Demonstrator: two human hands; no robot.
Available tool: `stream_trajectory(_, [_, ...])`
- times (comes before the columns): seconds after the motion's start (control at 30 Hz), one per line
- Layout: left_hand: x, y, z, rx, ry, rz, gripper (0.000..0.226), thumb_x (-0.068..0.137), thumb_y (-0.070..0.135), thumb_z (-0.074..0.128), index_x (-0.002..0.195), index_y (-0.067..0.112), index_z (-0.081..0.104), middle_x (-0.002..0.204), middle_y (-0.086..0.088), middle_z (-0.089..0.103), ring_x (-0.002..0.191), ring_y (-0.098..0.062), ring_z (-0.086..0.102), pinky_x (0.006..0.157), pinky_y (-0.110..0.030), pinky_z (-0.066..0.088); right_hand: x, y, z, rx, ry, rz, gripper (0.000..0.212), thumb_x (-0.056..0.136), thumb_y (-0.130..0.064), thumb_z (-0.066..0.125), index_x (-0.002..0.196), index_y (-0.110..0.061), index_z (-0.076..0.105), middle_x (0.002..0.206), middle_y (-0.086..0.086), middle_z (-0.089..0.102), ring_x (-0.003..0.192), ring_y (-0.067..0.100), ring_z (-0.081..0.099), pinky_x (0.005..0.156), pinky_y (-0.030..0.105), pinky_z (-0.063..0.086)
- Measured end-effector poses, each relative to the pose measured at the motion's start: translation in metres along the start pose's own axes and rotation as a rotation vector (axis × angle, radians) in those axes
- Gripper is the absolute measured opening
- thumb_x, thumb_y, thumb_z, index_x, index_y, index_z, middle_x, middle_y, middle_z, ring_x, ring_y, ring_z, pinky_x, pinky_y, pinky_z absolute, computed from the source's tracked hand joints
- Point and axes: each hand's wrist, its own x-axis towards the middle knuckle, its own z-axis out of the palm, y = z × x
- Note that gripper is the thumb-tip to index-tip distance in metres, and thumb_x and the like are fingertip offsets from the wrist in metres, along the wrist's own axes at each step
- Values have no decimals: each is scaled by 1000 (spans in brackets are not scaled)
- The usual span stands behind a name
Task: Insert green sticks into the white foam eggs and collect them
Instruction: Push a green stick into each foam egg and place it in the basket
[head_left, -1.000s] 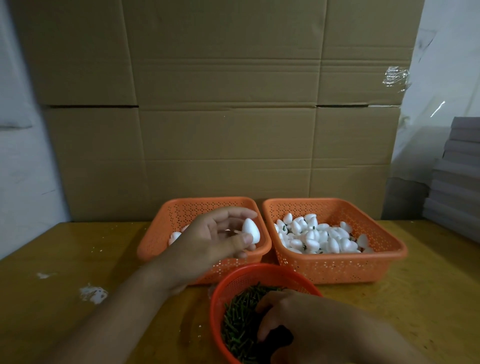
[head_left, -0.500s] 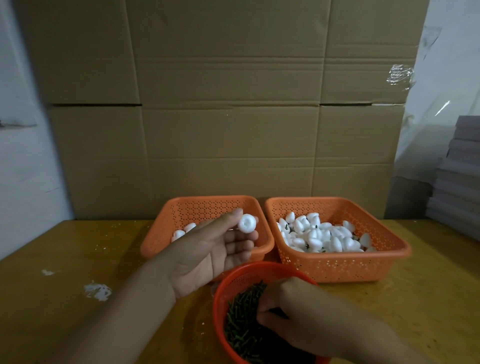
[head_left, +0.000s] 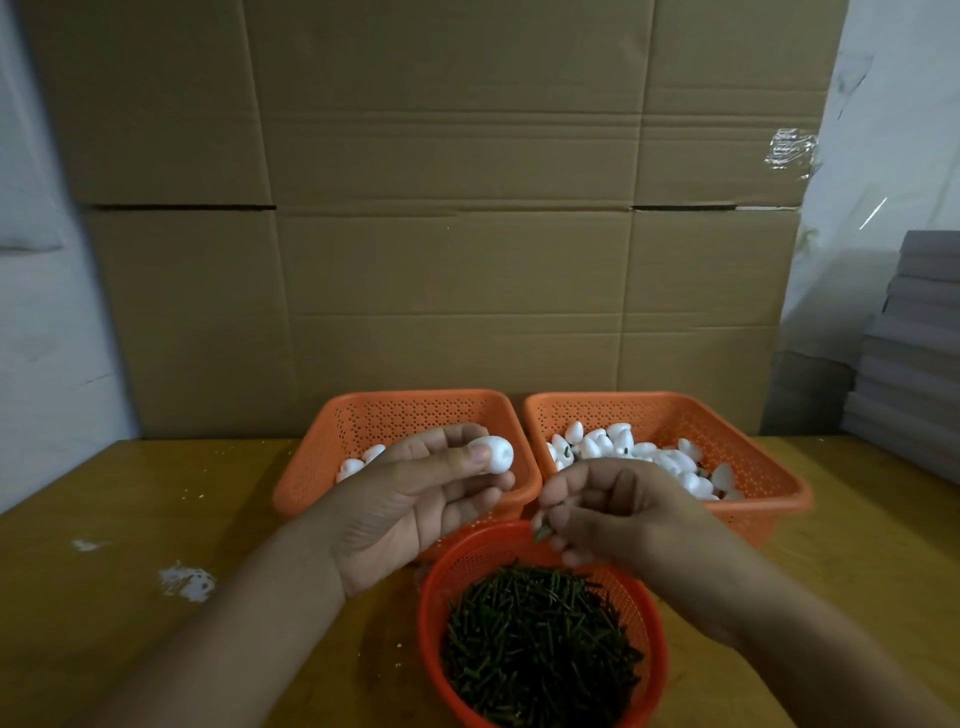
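My left hand pinches a white foam egg between thumb and fingers, above the left orange basket, which holds a few eggs. My right hand hovers over the round orange basket full of green sticks and grips a green stick whose tip pokes out toward the egg. Stick and egg are a short gap apart. The right orange basket holds many white eggs, some with green stubs.
Stacked cardboard boxes wall off the back of the yellow wooden table. White foam crumbs lie on the table at left. A pile of grey sheets stands at the far right.
My right hand has lifted out of the stick basket with one green stick and moved up toward the egg. My left hand stayed put, turning the egg slightly.
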Motion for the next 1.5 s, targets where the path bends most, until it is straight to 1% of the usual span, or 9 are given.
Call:
stream_trajectory(0.1, [-1,0,1,-1,0,2,23,80,7,78,103,10,78,108,-19,71,97,-23,73,75,-25,59,0,-5,1,263,78,15,23,72,-4,70,94,1,69,81,16,71,65,15,67,60,20,57])
stream_trajectory(0.2, [-4,1,4,28,-20,5,26,77,7,78,103,13,79,114,-19,72,104,-24,72,78,-25,59,1,-6,3,410,138,4,18,71,-3,69,89,2,69,79,19,71,59,15,68,54,19,57])
stream_trajectory(0.4, [-7,1,9,151,-2,31,31,69,13,82,99,21,80,110,-10,73,86,-14,71,69,-24,57,3,-2,2,240,237,-110,14,73,-13,72,81,-3,77,79,18,72,61,14,64,56,19,53])
stream_trajectory(0.63, [-8,0,12,235,-18,72,31,70,9,84,98,20,78,117,-14,72,94,-20,73,77,-24,58,2,1,7,5,344,-247,13,83,-18,68,81,-9,77,76,13,74,63,14,65,53,20,51])
stream_trajectory(0.73, [-9,-1,14,296,-15,87,31,71,11,85,99,20,78,118,-13,72,95,-20,73,77,-23,57,1,-1,9,-62,362,-278,18,80,-26,67,78,-10,77,72,14,72,61,20,62,52,24,50])
stream_trajectory(0.9, [-10,-2,17,330,0,98,31,72,10,84,102,16,76,116,-12,73,95,-20,73,77,-24,57,1,2,10,-144,360,-298,14,89,-14,67,78,-9,76,66,13,70,57,24,60,51,28,49])
stream_trajectory(1.03, [-12,-3,21,358,13,116,27,75,7,81,99,16,77,114,-11,74,94,-20,73,76,-23,57,0,2,15,-129,348,-315,15,85,-20,67,78,-10,76,63,7,69,56,13,60,49,23,48])
stream_trajectory(1.13, [-12,-4,24,365,28,130,27,74,7,81,99,15,77,110,-10,75,93,-20,74,75,-22,57,0,5,16,-110,365,-315,13,87,-15,67,79,-9,76,64,7,69,56,12,59,48,23,47])
stream_trajectory(1.5, [-11,-7,26,365,56,152,30,65,15,88,92,20,79,111,-8,75,91,-21,75,74,-23,58,1,9,22,-86,378,-313,16,88,-18,66,77,-10,75,61,-1,68,56,5,57,51,18,44])
